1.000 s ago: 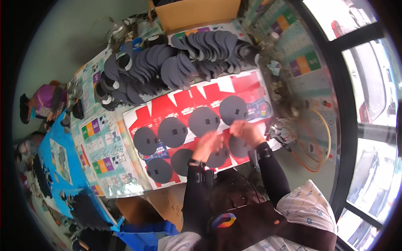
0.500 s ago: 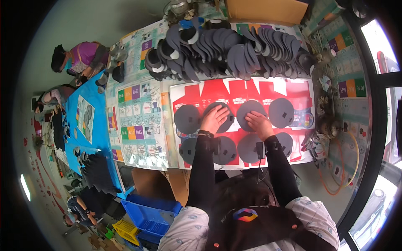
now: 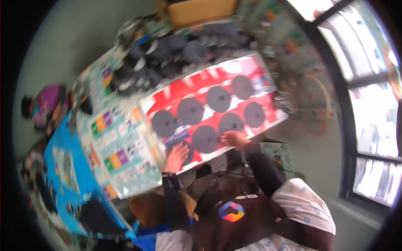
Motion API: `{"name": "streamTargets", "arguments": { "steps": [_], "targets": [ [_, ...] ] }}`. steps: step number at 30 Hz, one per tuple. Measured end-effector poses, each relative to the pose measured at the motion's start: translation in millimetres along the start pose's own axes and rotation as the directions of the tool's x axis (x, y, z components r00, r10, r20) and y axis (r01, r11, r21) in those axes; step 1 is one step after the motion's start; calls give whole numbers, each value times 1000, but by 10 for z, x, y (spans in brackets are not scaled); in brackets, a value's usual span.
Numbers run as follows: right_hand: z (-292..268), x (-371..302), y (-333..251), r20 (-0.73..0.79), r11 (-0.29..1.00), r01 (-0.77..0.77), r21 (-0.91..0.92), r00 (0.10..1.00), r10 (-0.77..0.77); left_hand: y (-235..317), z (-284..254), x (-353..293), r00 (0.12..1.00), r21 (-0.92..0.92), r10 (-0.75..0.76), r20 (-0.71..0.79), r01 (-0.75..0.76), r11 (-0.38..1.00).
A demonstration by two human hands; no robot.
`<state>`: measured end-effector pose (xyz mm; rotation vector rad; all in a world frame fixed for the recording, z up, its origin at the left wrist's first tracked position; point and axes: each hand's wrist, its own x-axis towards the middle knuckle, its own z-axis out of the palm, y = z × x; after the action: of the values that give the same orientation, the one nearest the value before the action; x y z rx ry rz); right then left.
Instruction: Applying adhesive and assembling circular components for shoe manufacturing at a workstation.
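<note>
Several round dark grey discs, each with a small black patch, lie in two rows on a red and white printed sheet [image 3: 155,98]. My left hand [image 3: 176,158] rests with fingers spread on the near-left disc [image 3: 190,154]. Beside it in the near row lies another disc [image 3: 205,139]. My right hand [image 3: 235,139] has its fingers stretched out at the near edge of a third disc [image 3: 230,121]; whether it presses on it is blurred. Neither hand holds anything. The far-row discs, such as the far-left disc [image 3: 164,124], lie flat and untouched.
Overlapping dark grey curved pieces [image 3: 176,50] are heaped behind the sheet. A cardboard box [image 3: 203,13] stands beyond them. To the left is a blue-covered table [image 3: 58,134] with dark pieces; a person in purple [image 3: 48,102] sits near it. Windows [image 3: 364,100] are on the right.
The whole view has turned and blurred. Both hands have come off far-row discs and moved nearer to me: the left onto the near-left disc, the right to another near-row disc's edge.
</note>
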<state>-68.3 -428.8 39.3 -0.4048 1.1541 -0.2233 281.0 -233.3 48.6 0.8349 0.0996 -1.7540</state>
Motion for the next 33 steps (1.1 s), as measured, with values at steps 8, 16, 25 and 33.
{"name": "streamTargets", "arguments": {
  "steps": [8, 16, 25, 33],
  "targets": [
    [-774, -933, -884, -94, 797, 297, -526, 911, -402, -331, 1123, 213, 966, -23, 39, 255, -35, 999],
    [-2372, -907, -1556, -160, 90, -163, -983, 490, -857, -883, 1043, 633, 983, 198, 39, -179, -3, 980],
    [-2698, -383, -1934, 133, -326, -211, -921, 617, -775, -1803, 819, -964, 752, 124, 251, -609, -223, 967],
    [-2401, -1150, -2103, 296, -101, 348, -932, 571, -766, -2911, 560, -1853, 547, -21, 232, -804, -417, 908]
  ]
}}
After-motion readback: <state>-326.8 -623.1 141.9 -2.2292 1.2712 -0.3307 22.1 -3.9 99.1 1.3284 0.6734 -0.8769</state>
